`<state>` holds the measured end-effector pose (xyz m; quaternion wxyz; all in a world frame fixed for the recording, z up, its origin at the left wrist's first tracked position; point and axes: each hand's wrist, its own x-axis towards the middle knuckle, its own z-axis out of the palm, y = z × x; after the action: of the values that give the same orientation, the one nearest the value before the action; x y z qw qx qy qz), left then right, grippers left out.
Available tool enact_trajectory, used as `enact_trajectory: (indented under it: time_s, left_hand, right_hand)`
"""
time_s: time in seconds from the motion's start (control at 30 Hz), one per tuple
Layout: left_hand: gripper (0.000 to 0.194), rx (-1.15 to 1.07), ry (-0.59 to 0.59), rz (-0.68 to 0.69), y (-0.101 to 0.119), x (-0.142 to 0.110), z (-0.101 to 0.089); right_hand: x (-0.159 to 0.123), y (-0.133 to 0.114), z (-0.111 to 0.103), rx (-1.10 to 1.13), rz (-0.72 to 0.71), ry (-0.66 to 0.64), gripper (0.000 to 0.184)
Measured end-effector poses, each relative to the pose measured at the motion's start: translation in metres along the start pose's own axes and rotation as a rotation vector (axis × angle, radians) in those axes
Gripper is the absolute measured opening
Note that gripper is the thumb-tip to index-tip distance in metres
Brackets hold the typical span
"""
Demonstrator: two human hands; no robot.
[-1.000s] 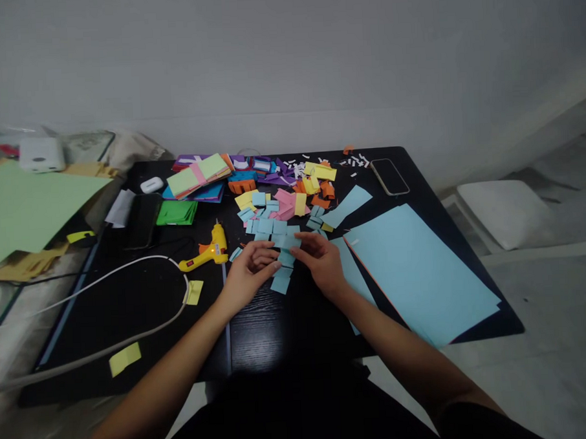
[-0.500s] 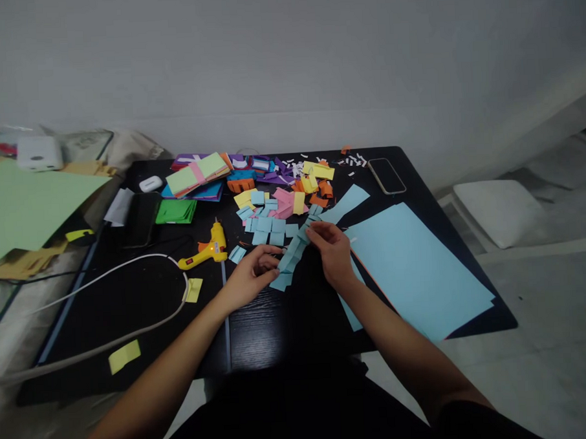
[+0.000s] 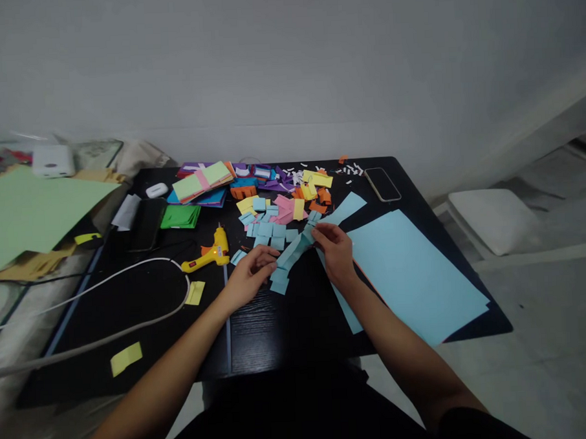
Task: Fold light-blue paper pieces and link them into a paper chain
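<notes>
While the right hand (image 3: 336, 250) pinches the strip (image 3: 293, 251) midway between the counter's (image 3: 274, 340) long edges, the left hand's (image 3: 249, 273) grip is unclear; likely light, easily creased, best held by its ends.

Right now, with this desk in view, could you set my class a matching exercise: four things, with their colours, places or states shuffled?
1. Glue gun
2. Right hand
3. Phone
4. Large sheets

A. Light blue
B. In the desk's back right corner
C. Yellow
D. Holding a paper strip

Pairs: 1-C, 2-D, 3-B, 4-A
</notes>
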<state>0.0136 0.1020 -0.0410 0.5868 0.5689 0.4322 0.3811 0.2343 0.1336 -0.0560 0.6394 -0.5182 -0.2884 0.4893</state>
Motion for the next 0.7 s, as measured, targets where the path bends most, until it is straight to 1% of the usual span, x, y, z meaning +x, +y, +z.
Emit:
enact_trajectory:
  time_s: [0.1,0.2,0.33,0.47,0.57,0.7]
  left_hand:
    - [0.024,0.033,0.073,0.053,0.0041,0.0007,-0.0004]
    - [0.023,0.096,0.118,0.09,0.0071,0.0016,-0.0017]
    - [0.026,0.137,0.146,0.1,0.0071,0.0029,-0.0034]
    - [0.034,0.135,0.181,0.099,0.0062,0.003,-0.0042]
    - [0.035,0.103,0.183,0.081,0.0053,0.0026,-0.0043]
    - [0.032,-0.034,0.148,0.044,-0.0006,0.0033,-0.0037]
  right_hand:
    - [-0.0011,-0.001,0.0003,-0.014,0.018,-0.003,0.035]
    - [-0.0025,-0.0017,0.0012,-0.004,0.037,-0.006,0.034]
    - [-0.0034,-0.0026,0.0024,0.012,0.044,-0.009,0.033]
    - [-0.0039,-0.0034,0.0032,0.025,0.053,0.0,0.034]
    - [-0.0046,-0.0032,0.0034,0.033,0.066,-0.015,0.035]
    - [-0.0065,-0.0038,0.0034,0.012,0.072,-0.034,0.035]
